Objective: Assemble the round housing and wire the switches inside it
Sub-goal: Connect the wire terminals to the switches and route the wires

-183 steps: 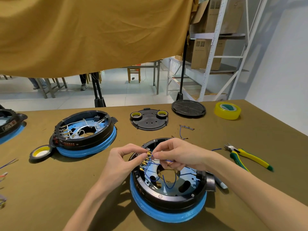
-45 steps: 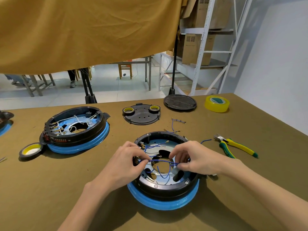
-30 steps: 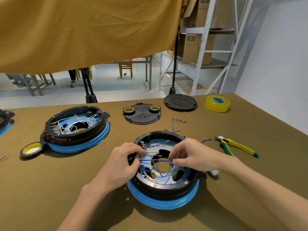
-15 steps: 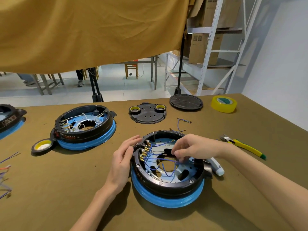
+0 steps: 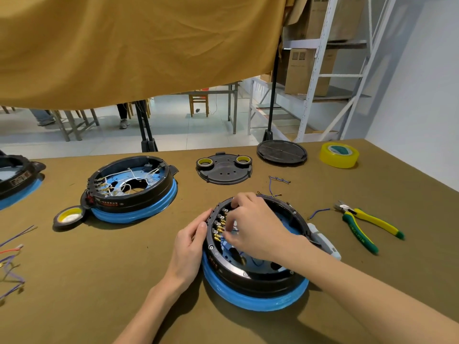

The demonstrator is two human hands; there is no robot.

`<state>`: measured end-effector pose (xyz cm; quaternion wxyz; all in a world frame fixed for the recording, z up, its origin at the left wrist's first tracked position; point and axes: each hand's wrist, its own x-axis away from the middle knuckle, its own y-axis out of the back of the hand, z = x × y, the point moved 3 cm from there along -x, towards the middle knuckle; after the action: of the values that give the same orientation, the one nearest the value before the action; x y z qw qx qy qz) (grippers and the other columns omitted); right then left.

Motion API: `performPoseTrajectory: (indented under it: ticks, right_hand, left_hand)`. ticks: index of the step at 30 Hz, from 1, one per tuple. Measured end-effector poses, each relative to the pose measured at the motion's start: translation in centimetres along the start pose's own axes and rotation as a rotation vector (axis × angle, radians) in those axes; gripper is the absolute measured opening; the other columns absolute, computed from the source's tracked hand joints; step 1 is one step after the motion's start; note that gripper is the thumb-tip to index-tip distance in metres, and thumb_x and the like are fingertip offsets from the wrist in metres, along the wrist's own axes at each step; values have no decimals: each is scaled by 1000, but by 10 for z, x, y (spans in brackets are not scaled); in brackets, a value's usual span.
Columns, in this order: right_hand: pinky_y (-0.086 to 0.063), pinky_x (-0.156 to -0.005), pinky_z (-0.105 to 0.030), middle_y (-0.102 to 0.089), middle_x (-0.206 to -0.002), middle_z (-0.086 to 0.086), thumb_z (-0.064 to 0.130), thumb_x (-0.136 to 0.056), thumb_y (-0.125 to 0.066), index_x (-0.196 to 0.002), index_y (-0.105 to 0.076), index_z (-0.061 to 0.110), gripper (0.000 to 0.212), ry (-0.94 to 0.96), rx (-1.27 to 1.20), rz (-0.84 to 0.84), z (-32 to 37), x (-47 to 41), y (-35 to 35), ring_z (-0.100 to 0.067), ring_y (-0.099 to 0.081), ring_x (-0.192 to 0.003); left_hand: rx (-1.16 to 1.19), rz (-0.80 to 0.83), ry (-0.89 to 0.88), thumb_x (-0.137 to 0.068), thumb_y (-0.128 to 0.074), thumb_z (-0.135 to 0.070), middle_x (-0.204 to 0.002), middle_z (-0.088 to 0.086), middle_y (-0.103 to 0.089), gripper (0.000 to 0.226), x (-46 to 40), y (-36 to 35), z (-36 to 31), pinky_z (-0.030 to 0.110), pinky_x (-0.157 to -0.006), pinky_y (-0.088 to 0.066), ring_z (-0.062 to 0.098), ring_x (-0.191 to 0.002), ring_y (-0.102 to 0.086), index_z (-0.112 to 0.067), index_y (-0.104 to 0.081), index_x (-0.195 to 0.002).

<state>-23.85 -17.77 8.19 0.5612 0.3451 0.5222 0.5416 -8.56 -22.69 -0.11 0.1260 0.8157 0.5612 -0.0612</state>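
l hand (image 5: 190, 247) flat on housing (image 5: 255, 281) l edge; r hand (image 5: 258, 229) curled inside by terminals (image 5: 218, 229) (grip unclear).

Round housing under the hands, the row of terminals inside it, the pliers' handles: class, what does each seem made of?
Round black housing: likely moulded plastic, matte, over a glossy blue ring. Gold-coloured terminals: shiny, probably brass. Yellow-and-green pliers handles: look like rubbery plastic sleeves.
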Motion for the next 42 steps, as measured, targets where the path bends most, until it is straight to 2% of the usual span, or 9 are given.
performPoseTrajectory:
  ticks: [2, 5, 8, 12, 21, 24, 35, 38, 42]
  right_hand:
    - [-30, -109, -35, -55, -130, -1, 36, -96, -64, -97, -80, 22, 21, 4, -40, 49, -2, -2, -6, -18, -38, -131]
    - [-27, -111, -34, -54, -136, 0, 35, -94, -66, -93, -82, 24, 19, 24, -138, 46, -3, -3, -9, -14, -35, -135]
    - [-30, -108, -34, -54, -124, 4, 37, -93, -71, -91, -81, 27, 15, 38, -83, -28, -1, -1, -14, -15, -35, -126]
    - [-33, -96, -34, -46, -103, 7, 38, -93, -71, -91, -81, 25, 16, 94, 7, -133, 4, 0, -19, -17, -35, -106]
    - [-31, -96, -34, -49, -107, 6, 32, -96, -69, -92, -78, 19, 16, 118, -49, -127, 5, -1, -26, -18, -34, -106]
    - [-30, -96, -34, -47, -105, 8, 32, -96, -69, -92, -78, 19, 16, 117, -71, -115, 4, -2, -26, -17, -34, -106]
    - [-30, -93, -31, -48, -106, 9, 33, -95, -70, -93, -77, 20, 15, 111, -91, -116, 1, 0, -30, -14, -32, -105]
    - [-32, -95, -33, -48, -106, 8, 34, -96, -69, -95, -78, 20, 16, 96, -93, -107, 1, -1, -30, -15, -33, -105]
    - [-31, -97, -34, -47, -104, 9, 42, -96, -68, -98, -80, 25, 21, 71, -57, -34, -1, -3, -21, -14, -34, -104]
  left_hand:
    - [-22, 12, 8, -104, -43, -36, -135, -26, -63, 36, 0, 0, 0, 32, -115, -44, -1, -133, -54, -38, -51, -139]
    - [-91, 4, 8, -110, -40, -31, -148, -11, -56, 35, 0, 1, 1, 38, -121, -37, 1, -139, -48, -30, -49, -144]
    - [-175, -3, 2, -105, -36, -45, -153, -10, -51, 49, 1, 0, 1, 35, -123, -33, -2, -143, -42, -25, -47, -148]
    - [-220, 0, -6, -105, -34, -46, -155, -7, -50, 55, 1, -1, 3, 38, -124, -33, 2, -145, -41, -20, -46, -152]
    - [-266, 12, -2, -107, -32, -48, -155, -13, -48, 48, 3, 1, 6, 18, -119, -30, -8, -143, -38, -30, -43, -150]
    - [-278, 8, 8, -109, -32, -42, -155, -10, -49, 47, 4, 1, 5, 25, -121, -32, -5, -144, -39, -27, -44, -152]
    - [-280, 24, 37, -102, -29, -56, -162, -9, -39, 64, 9, -2, -5, 34, -127, -25, 0, -150, -30, -23, -36, -157]
    - [-283, 16, 38, -106, -34, -48, -161, -9, -39, 56, 10, -3, -5, 31, -126, -25, 0, -149, -31, -24, -36, -157]
    - [-269, -38, 65, -110, -39, -27, -158, -5, -46, 45, 7, -6, -6, 40, -124, -32, 5, -146, -39, -23, -41, -155]
